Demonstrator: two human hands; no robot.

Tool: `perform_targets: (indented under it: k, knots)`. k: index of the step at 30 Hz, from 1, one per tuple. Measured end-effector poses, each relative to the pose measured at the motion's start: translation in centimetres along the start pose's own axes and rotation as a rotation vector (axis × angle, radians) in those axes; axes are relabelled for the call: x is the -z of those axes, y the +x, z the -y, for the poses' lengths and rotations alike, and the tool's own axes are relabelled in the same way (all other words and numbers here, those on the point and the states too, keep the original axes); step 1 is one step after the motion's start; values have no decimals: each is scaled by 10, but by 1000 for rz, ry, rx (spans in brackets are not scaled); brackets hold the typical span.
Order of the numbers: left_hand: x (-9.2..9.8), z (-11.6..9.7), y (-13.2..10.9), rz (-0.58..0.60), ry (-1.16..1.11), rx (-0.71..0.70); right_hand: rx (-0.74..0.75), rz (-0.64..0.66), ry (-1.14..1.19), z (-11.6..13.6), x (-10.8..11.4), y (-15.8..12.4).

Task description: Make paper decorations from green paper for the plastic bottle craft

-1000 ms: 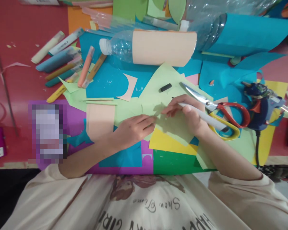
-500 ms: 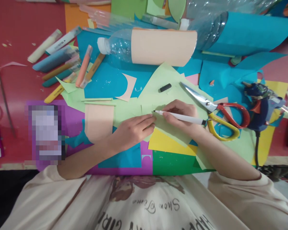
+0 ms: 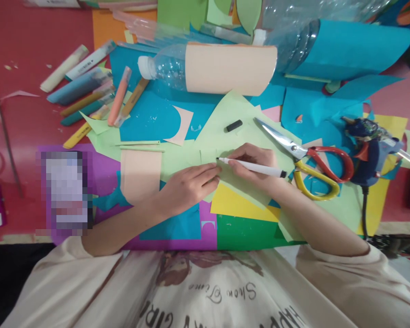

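My right hand (image 3: 254, 161) grips a white marker (image 3: 259, 167) with a black end, its dark tip at or just above a small pale green paper piece (image 3: 208, 156). That piece lies on a larger pale green sheet (image 3: 222, 120). My left hand (image 3: 193, 184) rests flat with fingers stretched out, the fingertips on the green paper right by the marker tip. A black marker cap (image 3: 234, 125) lies above my right hand. Scissors (image 3: 295, 150) with one red and one yellow handle lie open just right of that hand.
A clear bottle (image 3: 171, 68) wrapped in peach paper lies at the back, a blue-wrapped bottle (image 3: 358, 48) right of it. Several markers (image 3: 77, 84) are at left, above a blurred phone (image 3: 66, 189). A glue gun (image 3: 371, 155) with a cord sits at right. Paper scraps cover the table.
The marker and my right hand have shifted very slightly left. My left hand stays in place. The whole view has moved a little.
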State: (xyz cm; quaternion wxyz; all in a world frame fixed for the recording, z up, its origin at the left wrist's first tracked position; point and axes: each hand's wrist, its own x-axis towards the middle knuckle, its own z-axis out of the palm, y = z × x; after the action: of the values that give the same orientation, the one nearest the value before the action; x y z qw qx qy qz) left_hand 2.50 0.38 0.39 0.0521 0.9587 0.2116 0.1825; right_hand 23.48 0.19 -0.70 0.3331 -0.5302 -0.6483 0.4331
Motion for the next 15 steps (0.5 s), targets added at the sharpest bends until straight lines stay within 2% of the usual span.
perform_targets:
  k: [7, 13, 15]
  knots:
    - [0, -1, 0, 9, 11, 2, -69, -94, -2, 6, 0, 1]
    - [-1, 0, 1, -18, 24, -8, 30, -15, -7, 2, -1, 0]
    - [-1, 0, 0, -10, 20, -7, 17, -41, -13, 2, -2, 0]
